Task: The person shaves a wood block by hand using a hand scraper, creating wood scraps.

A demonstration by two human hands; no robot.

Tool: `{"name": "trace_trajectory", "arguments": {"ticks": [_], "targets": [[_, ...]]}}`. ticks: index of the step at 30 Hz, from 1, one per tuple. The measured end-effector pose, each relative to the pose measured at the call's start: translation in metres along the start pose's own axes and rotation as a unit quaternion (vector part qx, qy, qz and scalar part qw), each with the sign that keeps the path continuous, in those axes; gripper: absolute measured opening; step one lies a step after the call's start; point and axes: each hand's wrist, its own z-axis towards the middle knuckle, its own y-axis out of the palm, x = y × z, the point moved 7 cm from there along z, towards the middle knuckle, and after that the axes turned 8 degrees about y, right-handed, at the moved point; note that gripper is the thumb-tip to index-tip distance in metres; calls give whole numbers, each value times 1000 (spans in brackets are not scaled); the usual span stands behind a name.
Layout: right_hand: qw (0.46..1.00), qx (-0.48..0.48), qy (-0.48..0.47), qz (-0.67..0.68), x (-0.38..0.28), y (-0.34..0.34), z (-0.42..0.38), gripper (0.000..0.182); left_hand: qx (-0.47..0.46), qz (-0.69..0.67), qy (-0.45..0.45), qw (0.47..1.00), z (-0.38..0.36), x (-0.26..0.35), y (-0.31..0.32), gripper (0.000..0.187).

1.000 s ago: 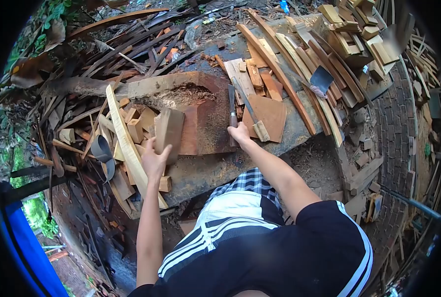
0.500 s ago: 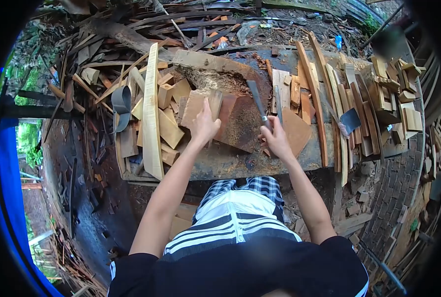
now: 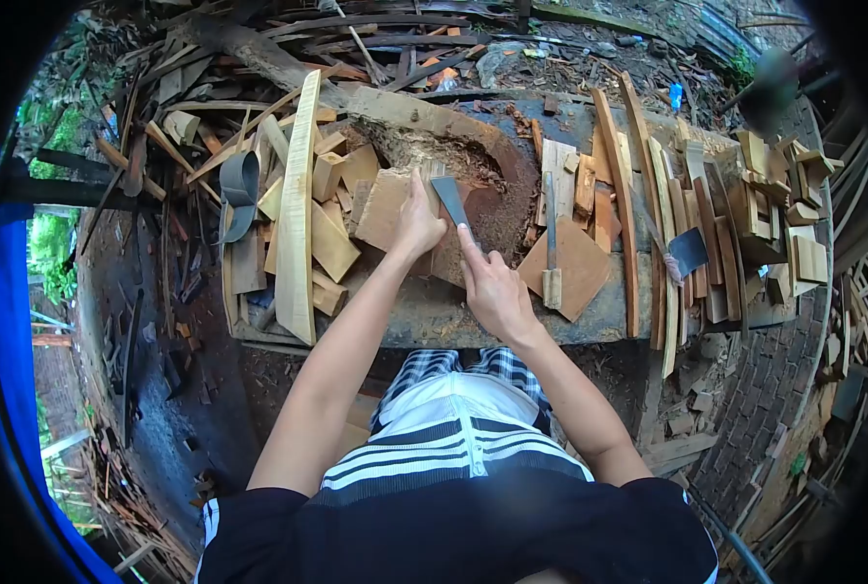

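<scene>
My left hand (image 3: 420, 226) grips a squared wooden block (image 3: 383, 206) by its right side, fingers pointing away from me. In my right hand (image 3: 497, 292) is a chisel (image 3: 449, 201) with a flat dark metal blade. Its handle is mostly hidden in my fist, and the index finger stretches along the base of the blade. The blade tip overlaps the block's right edge, close beside my left fingers. Behind both lies a big rough log slab (image 3: 434, 117) with a hollowed, crumbly face. A second, narrow-bladed chisel (image 3: 552, 282) rests on a flat square board (image 3: 575, 268) to the right.
A long pale plank (image 3: 300, 214) stands left of my arm, with a curled grey strip (image 3: 239, 195) beyond it. Wood offcuts (image 3: 334, 251) crowd the bench (image 3: 434, 326). Long strips (image 3: 616, 195) and stacked blocks (image 3: 760, 204) fill the right side.
My right hand has swung left with the chisel, bringing the blade from beside the block onto its right edge. The second chisel's handle now shows. My left hand stays on the block.
</scene>
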Motion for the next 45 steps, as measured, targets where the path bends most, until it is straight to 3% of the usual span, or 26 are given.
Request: {"name": "trace_trajectory", "arguments": {"ticks": [6, 13, 14, 17, 18, 21, 23, 28, 33, 35, 37, 39, 45], "targets": [[992, 34, -33, -120, -14, 3, 5, 59, 29, -62, -27, 997, -2, -8, -1, 102], [989, 34, -35, -141, -12, 7, 19, 59, 36, -79, -8, 996, -4, 0, -3, 114], [988, 67, -44, -135, -14, 7, 35, 60, 4, -87, -5, 996, -6, 2, -3, 119], [987, 104, -63, -105, -18, 7, 40, 60, 41, -83, 42, 995, -5, -5, -4, 120], [989, 71, -61, -117, -19, 9, 24, 59, 63, -94, 70, 991, -3, -10, 0, 116], [988, -1, -49, -145, -19, 14, 13, 57, 40, -109, 42, 992, -5, -8, 2, 107], [971, 138, -118, -156, -27, 4, 28, 56, 14, -116, -3, 993, -14, -4, 1, 100], [973, 60, -86, -207, -27, -1, 20, 62, 47, -114, 11, 992, -21, -4, -1, 103], [972, 68, -85, -208, -28, -7, 31, 57, 39, -129, 14, 991, -23, -6, 18, 103], [971, 86, -89, -203, -30, -4, 43, 55, 97, -114, 53, 987, -20, -8, 18, 98], [973, 75, -79, -204, -37, -13, 25, 54, 90, -125, 42, 987, -19, -1, 13, 97], [978, -4, -49, -205, -30, -8, 8, 51, 74, -140, 20, 987, -21, -2, 15, 95], [984, 58, -56, -160, -30, -11, 41, 54, 102, -133, 38, 985, -19, 5, 21, 89]]}}
